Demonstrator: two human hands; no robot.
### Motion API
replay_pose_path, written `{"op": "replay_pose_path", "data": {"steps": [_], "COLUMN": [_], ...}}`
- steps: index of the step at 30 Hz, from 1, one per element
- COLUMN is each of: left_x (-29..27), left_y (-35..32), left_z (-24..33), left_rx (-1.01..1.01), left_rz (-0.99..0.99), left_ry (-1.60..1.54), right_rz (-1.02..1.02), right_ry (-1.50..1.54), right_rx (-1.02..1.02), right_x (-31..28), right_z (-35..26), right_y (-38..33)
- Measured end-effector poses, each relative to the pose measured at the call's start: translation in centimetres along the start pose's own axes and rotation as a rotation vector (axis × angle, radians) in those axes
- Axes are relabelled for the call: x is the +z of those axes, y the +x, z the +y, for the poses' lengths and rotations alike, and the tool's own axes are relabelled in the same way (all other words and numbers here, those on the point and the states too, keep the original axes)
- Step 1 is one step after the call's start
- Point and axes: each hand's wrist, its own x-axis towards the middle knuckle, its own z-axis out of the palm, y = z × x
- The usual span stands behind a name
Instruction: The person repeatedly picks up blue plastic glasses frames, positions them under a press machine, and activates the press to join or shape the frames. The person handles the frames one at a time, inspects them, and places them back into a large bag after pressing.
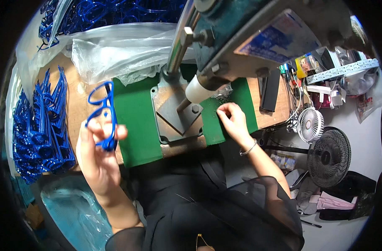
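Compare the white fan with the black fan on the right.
The white fan looks smaller in the picture than the black fan. The white fan sits nearer the workbench, close to its right edge; the black fan stands farther out and lower in the view, over the pale floor. The white fan's grille is light; the black fan's is dark. Both have round wire grilles with a centre hub.

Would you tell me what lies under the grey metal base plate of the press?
The grey metal base plate rests on a green mat covering the wooden bench; whatever lies directly beneath the plate is hidden.
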Motion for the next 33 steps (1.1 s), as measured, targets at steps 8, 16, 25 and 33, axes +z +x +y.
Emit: {"op": "replay_pose_path", "data": {"steps": [8,16,25,33], "left_x": [2.1,3.2,4.3,5.5], "left_y": [-1.5,-1.2,-3.1,-3.9], "left_z": [-1.2,-2.1,-4.6,-5.0], "left_rx": [-0.008,-0.028,-0.052,0.055], "left_rz": [-0.008,0.122,-0.275,-0.303], "left_ry": [0.189,0.218,0.248,0.401], "right_rz": [-0.007,-0.115,-0.113,-0.416], "right_ry": [-0.074,0.004,0.135,0.451], "right_rx": [-0.087,-0.039,0.022,-0.37], "right_x": [0.8,0.0,-0.3,-4.6], "right_z": [-0.1,0.2,-0.6,-14.0], "right_y": [0.2,0.3,0.7,0.0]}}
